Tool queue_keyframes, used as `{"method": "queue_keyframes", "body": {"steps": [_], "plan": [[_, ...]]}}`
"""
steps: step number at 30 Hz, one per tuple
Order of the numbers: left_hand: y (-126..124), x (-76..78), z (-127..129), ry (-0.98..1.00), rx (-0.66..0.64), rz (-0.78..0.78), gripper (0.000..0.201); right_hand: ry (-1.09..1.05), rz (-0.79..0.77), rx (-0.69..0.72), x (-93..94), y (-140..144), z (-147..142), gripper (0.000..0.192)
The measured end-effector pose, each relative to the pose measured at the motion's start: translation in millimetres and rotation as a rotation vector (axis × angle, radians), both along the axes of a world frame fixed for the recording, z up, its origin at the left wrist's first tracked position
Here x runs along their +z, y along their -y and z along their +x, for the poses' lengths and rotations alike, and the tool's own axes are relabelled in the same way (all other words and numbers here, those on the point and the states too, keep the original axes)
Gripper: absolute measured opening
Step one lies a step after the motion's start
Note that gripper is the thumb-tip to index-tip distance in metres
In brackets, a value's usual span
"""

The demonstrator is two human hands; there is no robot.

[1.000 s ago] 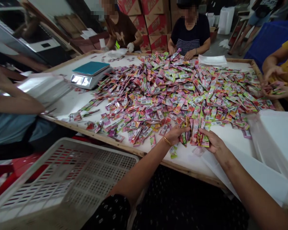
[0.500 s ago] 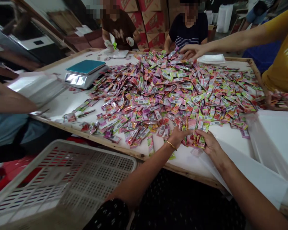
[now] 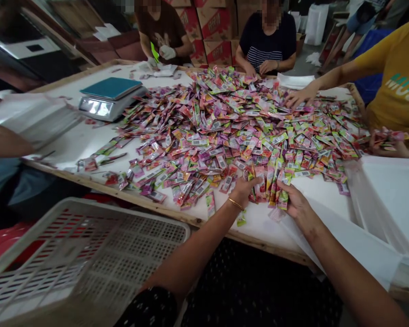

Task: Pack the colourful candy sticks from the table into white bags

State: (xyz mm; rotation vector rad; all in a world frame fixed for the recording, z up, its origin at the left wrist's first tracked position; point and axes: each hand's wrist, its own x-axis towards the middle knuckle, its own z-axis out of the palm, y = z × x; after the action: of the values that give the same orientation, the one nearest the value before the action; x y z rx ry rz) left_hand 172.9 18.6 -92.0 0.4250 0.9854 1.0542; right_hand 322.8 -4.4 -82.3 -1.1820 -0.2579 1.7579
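Between my two hands, near the front edge of the white table point(image 3: 272, 234), stand several small candy packets point(image 3: 265, 184) in pink, green and yellow wrappers, lined up side by side. My left hand point(image 3: 244, 190), with a gold bangle at the wrist, closes on the left end of this row. The fingers of my right hand point(image 3: 296, 200) grip its right end. Just beyond lies a big heap of like packets point(image 3: 221, 122). One green packet point(image 3: 241, 218) lies by my left wrist, and another packet point(image 3: 210, 203) rests left of it.
A scale point(image 3: 111, 97) with a teal top stands at the far left of the heap. White plastic bags point(image 3: 388, 200) lie at the right. Below the table's wooden edge is a white crate point(image 3: 119, 245). Co-workers surround the table; a yellow-sleeved person's hand point(image 3: 303, 95) reaches into the heap.
My hands have moved slightly apart, and the row of packets between them is wider. The yellow-sleeved arm has come down onto the heap. The whole view has shifted a little.
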Motion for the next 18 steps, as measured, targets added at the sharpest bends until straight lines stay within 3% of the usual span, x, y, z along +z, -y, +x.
{"method": "queue_keyframes", "body": {"steps": [4, 9, 18], "plan": [[-1, 3.2, 3, -0.124, -0.012, 0.098, 0.05, -0.003, -0.068, 0.064, -2.1, -1, -2, 0.019], [0, 3.3, 7, -0.348, -0.131, 0.071, 0.052, -0.024, -0.196, 0.076, -1.1, -3, -5, 0.01], [1, 3.9, 11, -0.243, -0.087, 0.076, 0.051, 0.003, -0.105, 0.156, -1.9, 2, -7, 0.014]]}}
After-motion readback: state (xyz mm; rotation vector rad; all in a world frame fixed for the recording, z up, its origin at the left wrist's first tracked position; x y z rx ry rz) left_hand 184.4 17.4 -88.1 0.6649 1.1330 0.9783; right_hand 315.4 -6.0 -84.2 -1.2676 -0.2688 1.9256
